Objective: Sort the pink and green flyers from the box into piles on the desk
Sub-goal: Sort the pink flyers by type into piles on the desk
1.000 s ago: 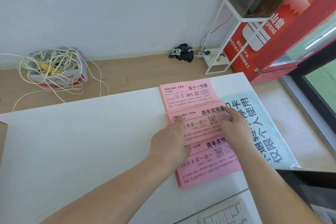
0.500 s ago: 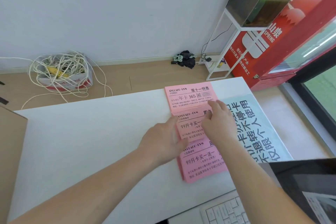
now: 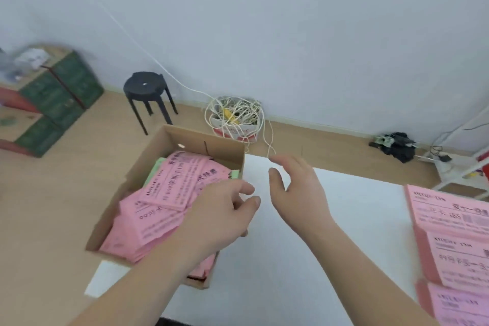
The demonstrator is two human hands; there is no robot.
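Note:
A cardboard box (image 3: 148, 164) sits on the left end of the white desk (image 3: 344, 233). It holds several loose pink flyers (image 3: 169, 193), with green flyers (image 3: 153, 169) showing underneath at the back. My left hand (image 3: 225, 214) hovers over the box's right side, fingers loosely curled and holding nothing. Just right of the box my right hand (image 3: 299, 190) hangs above the desk, fingers relaxed and empty. Stacked pink flyers (image 3: 449, 233) lie in overlapping piles at the desk's right edge.
A black stool (image 3: 148, 92) stands on the wooden floor behind the box. Beside it is a small box full of tangled white cord (image 3: 235, 116). Green and red cartons (image 3: 50, 98) are stacked at the far left. A white rack leg (image 3: 463, 164) shows at right.
Both hands left the pink piles on the right and moved left toward the box. The view swung left, bringing the box and stool into sight.

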